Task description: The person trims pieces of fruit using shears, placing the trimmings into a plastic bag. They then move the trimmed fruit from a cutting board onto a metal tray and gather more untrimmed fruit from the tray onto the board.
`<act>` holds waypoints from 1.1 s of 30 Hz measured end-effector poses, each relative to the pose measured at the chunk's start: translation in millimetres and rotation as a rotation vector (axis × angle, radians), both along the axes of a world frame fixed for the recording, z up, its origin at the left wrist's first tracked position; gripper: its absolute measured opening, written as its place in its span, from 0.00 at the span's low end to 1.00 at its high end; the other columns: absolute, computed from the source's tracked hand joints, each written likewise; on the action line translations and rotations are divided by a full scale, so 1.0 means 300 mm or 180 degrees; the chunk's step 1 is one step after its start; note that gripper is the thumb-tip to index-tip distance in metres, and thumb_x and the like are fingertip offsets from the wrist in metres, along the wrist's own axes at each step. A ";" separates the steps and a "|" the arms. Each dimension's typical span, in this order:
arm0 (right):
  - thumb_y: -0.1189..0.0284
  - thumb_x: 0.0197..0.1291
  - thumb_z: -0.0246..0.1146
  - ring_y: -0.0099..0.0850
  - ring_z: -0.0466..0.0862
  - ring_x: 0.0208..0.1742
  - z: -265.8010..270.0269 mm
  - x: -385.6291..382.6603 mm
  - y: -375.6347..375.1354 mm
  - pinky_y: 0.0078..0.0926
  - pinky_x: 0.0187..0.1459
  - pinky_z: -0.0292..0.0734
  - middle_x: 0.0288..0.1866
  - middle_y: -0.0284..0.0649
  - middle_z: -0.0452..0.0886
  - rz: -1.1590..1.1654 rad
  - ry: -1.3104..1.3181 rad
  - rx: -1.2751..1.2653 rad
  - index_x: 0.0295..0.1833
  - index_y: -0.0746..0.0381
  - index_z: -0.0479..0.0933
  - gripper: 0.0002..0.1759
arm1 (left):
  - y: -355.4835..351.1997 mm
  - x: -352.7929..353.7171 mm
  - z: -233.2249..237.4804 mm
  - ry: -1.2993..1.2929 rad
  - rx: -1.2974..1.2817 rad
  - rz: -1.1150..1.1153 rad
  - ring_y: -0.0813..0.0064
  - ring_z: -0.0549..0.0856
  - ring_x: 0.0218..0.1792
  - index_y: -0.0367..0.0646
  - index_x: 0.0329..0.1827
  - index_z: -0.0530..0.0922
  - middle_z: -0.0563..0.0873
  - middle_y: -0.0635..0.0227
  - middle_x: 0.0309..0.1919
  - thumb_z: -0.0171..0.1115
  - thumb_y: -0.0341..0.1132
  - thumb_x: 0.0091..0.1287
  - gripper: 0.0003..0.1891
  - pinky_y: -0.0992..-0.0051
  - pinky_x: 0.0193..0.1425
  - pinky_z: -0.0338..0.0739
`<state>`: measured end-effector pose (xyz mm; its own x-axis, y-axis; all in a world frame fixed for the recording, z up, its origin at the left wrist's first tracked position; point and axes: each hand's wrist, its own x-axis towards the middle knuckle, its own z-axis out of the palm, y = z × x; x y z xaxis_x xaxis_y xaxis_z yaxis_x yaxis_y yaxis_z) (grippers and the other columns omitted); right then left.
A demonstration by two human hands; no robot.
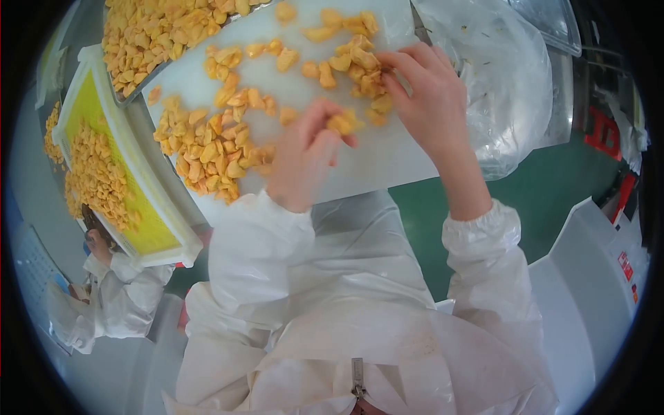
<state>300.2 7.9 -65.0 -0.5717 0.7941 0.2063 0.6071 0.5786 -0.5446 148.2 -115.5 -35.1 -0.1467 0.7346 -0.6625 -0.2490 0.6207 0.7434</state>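
Note:
My left hand [304, 155], a little blurred by motion, is closed with a yellow-orange piece that looks like dried fruit [344, 123] at its fingertips. My right hand [430, 97] reaches to a loose cluster of the same pieces [361, 63], its thumb and forefinger pinched together at the cluster's right edge; what they hold is hidden. Both hands are over a white board [290, 93]. A larger heap of pieces [214, 149] lies left of my left hand, and several smaller groups are scattered toward the far side.
A metal tray [138, 88] heaped with pieces stands at the far left. Beside it is a white-framed yellow mesh tray [142, 187], with another person's hand [99, 247] near its lower edge. A clear plastic bag [501, 90] and a knife-like blade [419, 26] lie at right.

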 end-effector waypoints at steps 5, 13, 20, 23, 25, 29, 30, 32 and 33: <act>0.78 0.54 0.66 0.32 0.79 0.36 0.046 0.065 0.020 0.24 0.38 0.76 0.36 0.37 0.81 -0.0211 0.0421 -0.1069 0.46 0.58 0.84 0.13 | -0.005 0.040 -0.017 -0.0627 -0.0069 -0.0065 0.81 0.73 0.25 0.41 0.47 0.76 0.80 0.71 0.27 0.51 0.31 0.61 0.12 0.79 0.27 0.69; 0.82 0.49 0.65 0.40 0.75 0.45 0.095 0.251 -0.004 0.33 0.48 0.73 0.46 0.36 0.80 -0.0823 -0.0589 -0.0008 0.50 0.58 0.81 0.19 | 0.035 0.177 -0.078 0.3001 0.1154 -0.1312 0.63 0.82 0.26 0.53 0.48 0.79 0.81 0.65 0.24 0.60 0.34 0.61 0.12 0.65 0.28 0.75; 0.72 0.54 0.68 0.36 0.78 0.39 -0.033 0.214 0.006 0.33 0.40 0.73 0.32 0.34 0.80 -0.1138 -0.0070 -0.0062 0.41 0.55 0.83 0.08 | 0.106 0.098 -0.158 0.3904 0.1105 -0.1057 0.62 0.83 0.27 0.56 0.48 0.80 0.82 0.66 0.25 0.65 0.39 0.60 0.13 0.62 0.27 0.75; 0.70 0.58 0.66 0.30 0.77 0.34 -0.015 0.169 0.040 0.26 0.40 0.74 0.32 0.33 0.81 -0.0968 -0.0388 -0.0459 0.45 0.56 0.84 0.09 | 0.177 0.014 -0.128 0.3980 0.0774 -0.0951 0.67 0.82 0.25 0.56 0.48 0.81 0.81 0.68 0.23 0.65 0.41 0.61 0.12 0.67 0.27 0.74; 0.66 0.57 0.67 0.32 0.79 0.37 -0.014 0.146 0.053 0.30 0.40 0.74 0.32 0.33 0.81 -0.1048 -0.0168 -0.0894 0.43 0.56 0.82 0.10 | 0.199 -0.054 -0.104 0.3343 0.0569 -0.0713 0.73 0.81 0.24 0.55 0.49 0.82 0.81 0.69 0.25 0.65 0.41 0.62 0.13 0.71 0.26 0.73; 0.64 0.55 0.68 0.34 0.81 0.37 0.003 0.114 0.054 0.31 0.40 0.76 0.32 0.35 0.81 -0.0988 -0.0330 -0.0630 0.42 0.57 0.82 0.11 | 0.141 -0.163 0.002 0.1165 0.0032 0.0387 0.83 0.78 0.26 0.50 0.55 0.81 0.84 0.69 0.40 0.62 0.37 0.63 0.17 0.78 0.26 0.71; 0.64 0.55 0.68 0.34 0.81 0.38 -0.005 0.114 0.051 0.31 0.41 0.76 0.33 0.35 0.81 -0.1016 -0.0246 -0.0615 0.43 0.57 0.82 0.12 | 0.102 -0.177 0.044 0.0673 -0.0181 0.0714 0.84 0.77 0.28 0.48 0.58 0.80 0.84 0.69 0.45 0.61 0.35 0.63 0.18 0.80 0.26 0.70; 0.65 0.55 0.67 0.35 0.82 0.39 -0.031 0.135 0.037 0.31 0.42 0.76 0.35 0.36 0.83 -0.1064 -0.0089 -0.0611 0.44 0.58 0.82 0.12 | -0.019 -0.198 0.035 0.0307 0.0189 0.0981 0.84 0.78 0.30 0.43 0.58 0.78 0.81 0.68 0.51 0.59 0.32 0.62 0.20 0.81 0.26 0.70; 0.65 0.55 0.67 0.35 0.82 0.40 -0.026 0.142 0.034 0.31 0.43 0.76 0.36 0.36 0.83 -0.1174 -0.0080 -0.0727 0.44 0.59 0.82 0.12 | -0.083 -0.206 0.031 0.0127 0.0364 0.1123 0.83 0.78 0.32 0.41 0.59 0.78 0.80 0.67 0.55 0.58 0.31 0.62 0.20 0.82 0.26 0.69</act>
<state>342.8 18.2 -72.8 -0.2437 0.9698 -0.0087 0.7654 0.1868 -0.6159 86.4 -140.5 -25.9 -0.4282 0.7031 -0.5677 -0.4022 0.4143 0.8165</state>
